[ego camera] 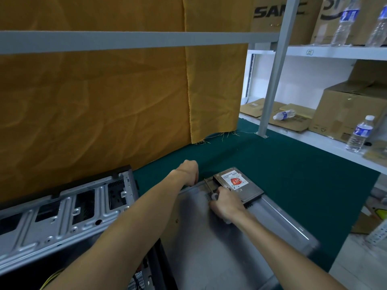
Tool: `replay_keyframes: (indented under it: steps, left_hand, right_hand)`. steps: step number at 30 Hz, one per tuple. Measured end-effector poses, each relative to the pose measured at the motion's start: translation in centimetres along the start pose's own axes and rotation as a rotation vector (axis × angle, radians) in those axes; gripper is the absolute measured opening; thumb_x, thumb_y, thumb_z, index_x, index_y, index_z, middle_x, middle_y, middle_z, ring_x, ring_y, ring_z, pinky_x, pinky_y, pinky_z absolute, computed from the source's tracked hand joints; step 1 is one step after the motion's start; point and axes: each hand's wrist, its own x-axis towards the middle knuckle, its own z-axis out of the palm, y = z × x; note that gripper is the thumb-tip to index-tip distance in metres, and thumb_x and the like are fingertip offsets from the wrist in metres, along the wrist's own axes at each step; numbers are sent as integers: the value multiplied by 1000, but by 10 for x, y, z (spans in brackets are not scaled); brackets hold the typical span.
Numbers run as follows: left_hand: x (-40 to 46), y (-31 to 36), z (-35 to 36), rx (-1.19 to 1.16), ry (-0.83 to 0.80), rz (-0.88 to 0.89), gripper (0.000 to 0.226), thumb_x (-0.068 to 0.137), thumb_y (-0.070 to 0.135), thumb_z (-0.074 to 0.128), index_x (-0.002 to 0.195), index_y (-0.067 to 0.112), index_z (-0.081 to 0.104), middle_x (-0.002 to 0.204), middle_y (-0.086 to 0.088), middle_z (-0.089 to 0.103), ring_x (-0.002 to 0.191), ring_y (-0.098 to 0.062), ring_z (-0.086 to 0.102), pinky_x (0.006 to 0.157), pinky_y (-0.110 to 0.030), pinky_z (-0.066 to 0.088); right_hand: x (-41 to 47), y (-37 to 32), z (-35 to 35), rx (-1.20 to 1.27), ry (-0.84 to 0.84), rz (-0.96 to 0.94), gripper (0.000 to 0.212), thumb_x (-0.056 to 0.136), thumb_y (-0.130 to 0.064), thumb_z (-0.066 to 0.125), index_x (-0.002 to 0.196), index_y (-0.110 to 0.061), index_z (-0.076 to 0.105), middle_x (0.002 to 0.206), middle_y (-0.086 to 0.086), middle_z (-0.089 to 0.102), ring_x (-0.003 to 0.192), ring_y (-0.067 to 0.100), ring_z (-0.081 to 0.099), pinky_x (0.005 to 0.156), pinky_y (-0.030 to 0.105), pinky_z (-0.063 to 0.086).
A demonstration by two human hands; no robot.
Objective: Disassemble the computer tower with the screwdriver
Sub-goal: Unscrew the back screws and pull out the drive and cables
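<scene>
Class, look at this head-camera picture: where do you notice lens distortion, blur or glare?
Head view: wide-angle bending bows the grey shelf rail and tilts the upright post; the side panel smears at its right corner; the right hand and hard drive stay fairly sharp; lighting is soft, without strong glare.

Right hand (225, 203) grips screwdriver (210, 189) beside hard drive (238, 186); left hand (188, 171) curled on side panel (209, 243).

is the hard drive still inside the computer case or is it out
Out. The hard drive lies label up on a loose metal panel on the green mat, right of the case.
</scene>
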Motion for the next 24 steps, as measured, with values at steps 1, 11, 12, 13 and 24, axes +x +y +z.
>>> replay_keyframes:
  steps: [1,11,12,13,24]
  left_hand:
    - [1,-1,1,-3,-1,3,21,87,-5,68,100,8,79,108,-13,73,99,-27,70,89,-38,59]
    - [4,-19,-4,-170,-56,-32,30,93,-2,58,107,16,77,112,-9,72,96,-23,71,79,-31,63]
    - [5,-20,-5,-186,-59,-35,32,93,-2,55,108,15,77,112,-8,72,98,-22,70,76,-29,63]
    - [5,-21,-6,-199,-59,-34,33,94,-2,53,108,15,77,112,-8,72,99,-22,70,75,-28,62]
    - [-42,3,-1,229,-505,147,17,75,11,81,81,23,71,92,-3,73,72,-16,65,54,-23,52]
  right_hand:
    - [-1,0,0,-1,-9,-3,17,65,-30,46,78,-21,53,70,-7,51,65,19,50,43,24,34]
    - [-10,-3,-2,34,-30,-23,11,74,-27,51,83,-22,49,79,0,55,72,25,57,34,22,34]
    - [-11,-3,-3,43,-32,-19,11,73,-26,51,83,-22,49,79,0,55,71,24,56,34,21,34]
    - [-11,-3,-2,47,-32,-16,11,73,-26,50,83,-22,49,79,0,54,70,23,56,34,20,34]
    - [-10,-2,-1,69,-40,27,37,70,-41,58,101,-21,56,86,-2,57,76,24,62,53,32,57]
